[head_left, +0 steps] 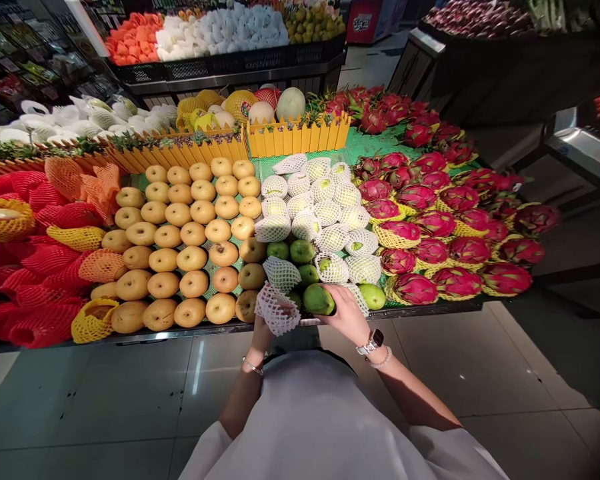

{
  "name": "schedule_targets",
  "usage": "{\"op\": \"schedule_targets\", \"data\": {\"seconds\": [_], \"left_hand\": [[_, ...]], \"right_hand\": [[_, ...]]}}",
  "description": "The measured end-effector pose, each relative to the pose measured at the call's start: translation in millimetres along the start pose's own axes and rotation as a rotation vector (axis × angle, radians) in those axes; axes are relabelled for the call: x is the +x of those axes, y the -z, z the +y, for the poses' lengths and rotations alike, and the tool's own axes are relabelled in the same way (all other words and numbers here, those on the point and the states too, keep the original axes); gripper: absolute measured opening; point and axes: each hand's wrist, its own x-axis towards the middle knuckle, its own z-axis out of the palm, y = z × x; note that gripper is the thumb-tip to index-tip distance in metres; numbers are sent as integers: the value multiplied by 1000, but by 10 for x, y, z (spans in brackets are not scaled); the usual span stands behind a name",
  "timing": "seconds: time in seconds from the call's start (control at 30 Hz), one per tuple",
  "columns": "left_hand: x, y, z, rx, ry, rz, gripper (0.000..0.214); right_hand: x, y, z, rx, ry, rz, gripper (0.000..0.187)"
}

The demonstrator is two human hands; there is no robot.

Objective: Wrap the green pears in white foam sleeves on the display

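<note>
My right hand (347, 312) is wrapped around a bare green mango (318, 299) at the front edge of the fruit stand. My left hand (263, 327), mostly hidden, grips a white foam net sleeve (277, 308) just left of that mango. Another loose white net (281, 273) lies right behind it. Around them sit a few bare green mangoes (301, 251) and several mangoes wrapped in white nets (325, 213). A watch and a bead bracelet are on my right wrist, a thin bangle on my left.
Yellow pears (190, 233) fill the stand left of the mangoes, red and orange nets (35, 267) lie further left. Dragon fruit (440, 227) lie to the right. A yellow picket divider (298, 137) runs behind, with melons beyond. Grey tiled floor (130, 400) lies below the stand's edge.
</note>
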Motion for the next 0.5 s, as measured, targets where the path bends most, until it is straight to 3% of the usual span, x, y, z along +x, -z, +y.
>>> {"op": "schedule_targets", "data": {"seconds": [0.1,0.27,0.4,0.5], "left_hand": [[59,-11,32,-44,6,-1,51],[78,-90,190,2,9,-196,56],[53,-180,296,16,-60,-355,53],[34,-198,338,41,-156,-371,44]], "right_hand": [[-37,111,-56,354,-155,84,64],[-121,129,-268,1009,-438,284,65],[-150,8,-440,1372,-475,141,75],[-160,-71,-455,1396,-471,81,78]]}}
